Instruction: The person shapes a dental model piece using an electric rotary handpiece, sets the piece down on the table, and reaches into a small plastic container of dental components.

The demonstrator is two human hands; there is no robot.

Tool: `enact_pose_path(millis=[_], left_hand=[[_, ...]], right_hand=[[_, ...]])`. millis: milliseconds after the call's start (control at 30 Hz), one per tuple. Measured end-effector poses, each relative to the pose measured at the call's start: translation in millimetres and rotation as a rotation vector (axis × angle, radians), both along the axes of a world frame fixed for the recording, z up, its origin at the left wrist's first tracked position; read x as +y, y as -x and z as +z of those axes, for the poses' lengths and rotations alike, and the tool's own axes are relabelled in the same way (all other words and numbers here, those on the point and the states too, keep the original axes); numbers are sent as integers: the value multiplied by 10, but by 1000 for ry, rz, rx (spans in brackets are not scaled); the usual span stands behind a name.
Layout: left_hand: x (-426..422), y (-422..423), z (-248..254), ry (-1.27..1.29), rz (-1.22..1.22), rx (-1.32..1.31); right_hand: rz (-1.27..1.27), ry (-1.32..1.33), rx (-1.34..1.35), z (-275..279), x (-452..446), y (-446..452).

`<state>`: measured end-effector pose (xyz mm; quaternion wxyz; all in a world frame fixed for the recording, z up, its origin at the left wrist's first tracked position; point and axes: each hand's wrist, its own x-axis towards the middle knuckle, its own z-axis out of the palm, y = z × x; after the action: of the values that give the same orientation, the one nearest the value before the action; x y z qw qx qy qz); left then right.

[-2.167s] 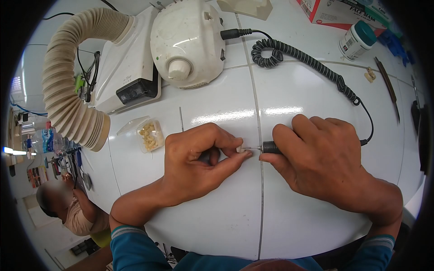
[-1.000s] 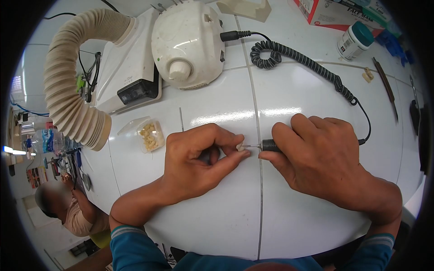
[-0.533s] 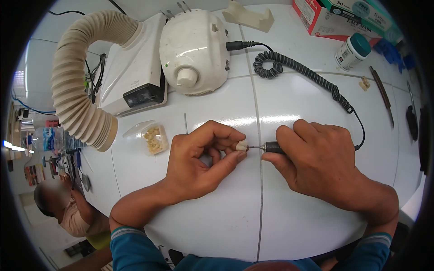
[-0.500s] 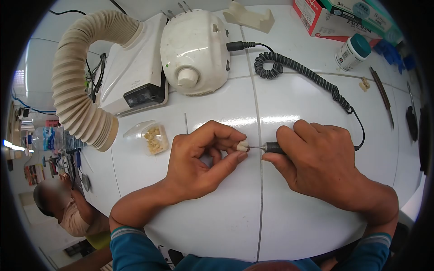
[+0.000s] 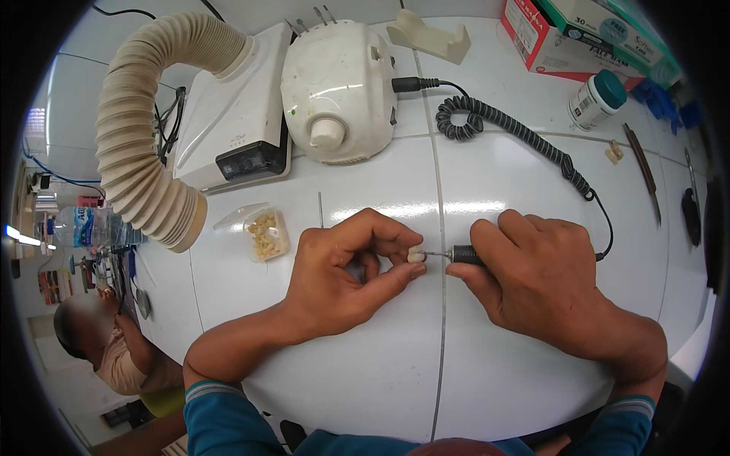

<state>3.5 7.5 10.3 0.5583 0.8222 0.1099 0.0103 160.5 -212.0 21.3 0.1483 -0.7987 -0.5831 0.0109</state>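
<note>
Between the thumb and fingertips of my left hand [image 5: 331, 277] is a small off-white artificial tooth [image 5: 415, 255]. My right hand [image 5: 540, 285] is closed around a dark rotary handpiece [image 5: 464, 255], which points left. A thin metal bur [image 5: 436, 254] sticks out of it, its tip at the right side of the tooth; whether it touches I cannot tell. From the handpiece a coiled black cord [image 5: 525, 133] leads to a white motor control unit [image 5: 338, 91] with a round knob. To the left of my left hand, a clear plastic box [image 5: 266, 234] holds several yellowish tooth-like pieces.
A ribbed suction hose [image 5: 125, 144] arches from a white box unit [image 5: 228, 114] at the left. At the back right are face mask boxes [image 5: 566, 45], a green-capped bottle [image 5: 595, 100] and a brown-handled tool [image 5: 642, 167]. Another person [image 5: 118, 346] sits at far left.
The whole view has shifted slightly, so the bench things appear a little farther right and lower. The tooth is turned slightly in my left fingers. Both hands keep their grips.
</note>
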Motion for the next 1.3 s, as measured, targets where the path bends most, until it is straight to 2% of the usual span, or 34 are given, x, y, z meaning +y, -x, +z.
enact_pose_path(millis=[1300], left_hand=[[34,-18,19,16,-52,9]], right_hand=[[49,4,-25,16,17,-6]])
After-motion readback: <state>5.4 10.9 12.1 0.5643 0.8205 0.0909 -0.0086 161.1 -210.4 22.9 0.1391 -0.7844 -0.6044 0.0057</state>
